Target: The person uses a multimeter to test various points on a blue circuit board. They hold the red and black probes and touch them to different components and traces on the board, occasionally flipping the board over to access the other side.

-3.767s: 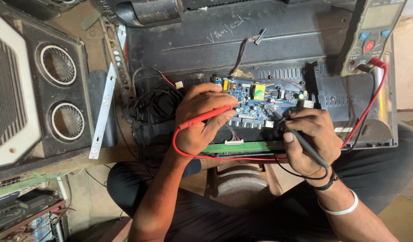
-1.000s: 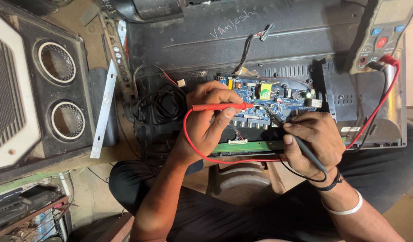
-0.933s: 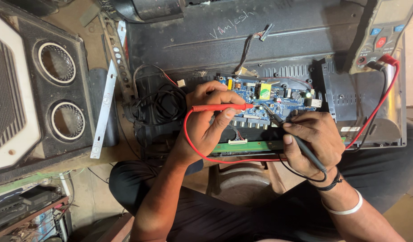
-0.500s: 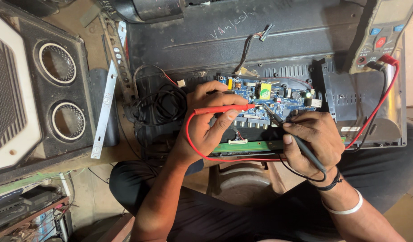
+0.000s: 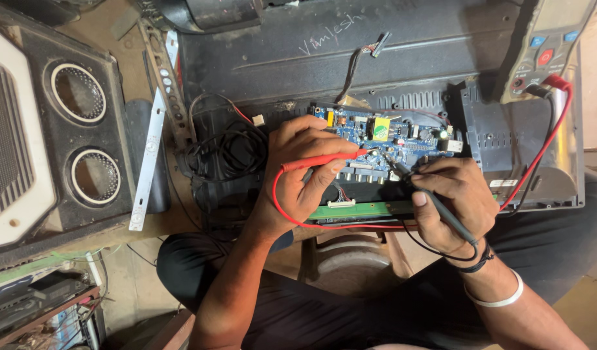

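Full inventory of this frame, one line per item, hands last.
circuit board: 1, blue, centre, on the dark panel
red probe: 1, red, in left hand, tip on the board
black probe: 1, black, in right hand, tip on the board
multimeter: 1, grey-yellow, top right, leads plugged in
green strip board: 1, green, below the blue board
dark panel: 1, black, top centre
black cable bundle: 1, black, left of the board
speaker cabinet: 1, black, two round openings, left
white strip: 1, white, beside the speaker
left hand: holds red probe
right hand: holds black probe; wristbands at wrist
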